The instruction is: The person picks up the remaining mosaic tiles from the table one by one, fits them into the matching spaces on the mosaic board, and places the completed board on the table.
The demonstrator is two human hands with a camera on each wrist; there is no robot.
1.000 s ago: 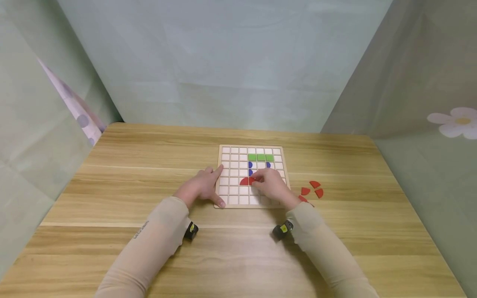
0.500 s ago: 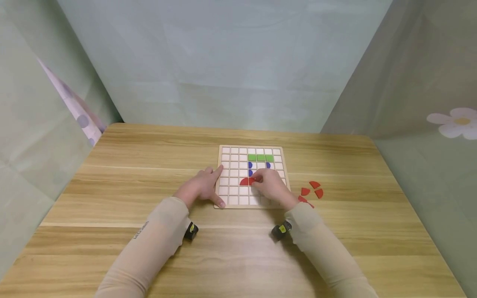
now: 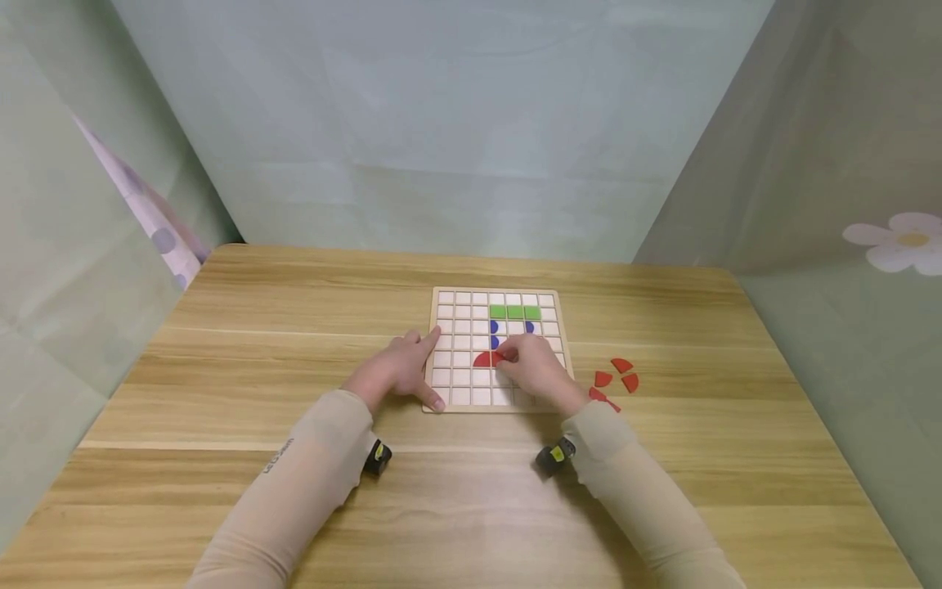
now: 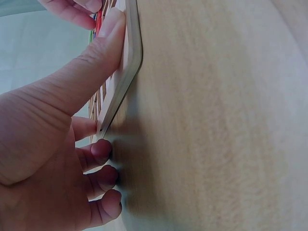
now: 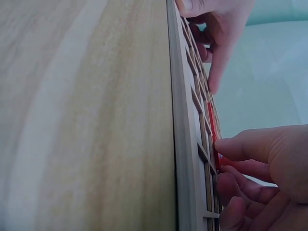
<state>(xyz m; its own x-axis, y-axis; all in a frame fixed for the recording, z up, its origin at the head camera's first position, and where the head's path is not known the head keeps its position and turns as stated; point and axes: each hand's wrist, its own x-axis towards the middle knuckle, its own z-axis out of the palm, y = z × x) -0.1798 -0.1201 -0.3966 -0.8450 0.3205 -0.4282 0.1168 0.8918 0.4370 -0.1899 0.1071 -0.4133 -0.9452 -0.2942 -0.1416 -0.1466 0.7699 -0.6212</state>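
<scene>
A wooden board (image 3: 464, 327) with a grid of white squares lies on the table. My left hand (image 3: 403, 366) rests at its left side, thumb on the near corner and index finger along the edge; in the left wrist view the other fingers are loosely bent beside it. With thumb and index finger, my right hand (image 3: 537, 364) pinches a red quarter-circle tile (image 3: 498, 357) at a board square. Directly left of it lies another red quarter-circle tile (image 3: 482, 360). Farther up are blue half-circle tiles (image 3: 494, 327) and a row of green square tiles (image 3: 515, 312). The right hand hides some squares.
Several loose red tiles (image 3: 621, 364) lie on the wooden table (image 3: 294, 303) to the right of the board, beside the right wrist. Each wrist carries a small black camera (image 3: 378, 456). Pale curtains (image 3: 456, 131) stand behind and on both sides.
</scene>
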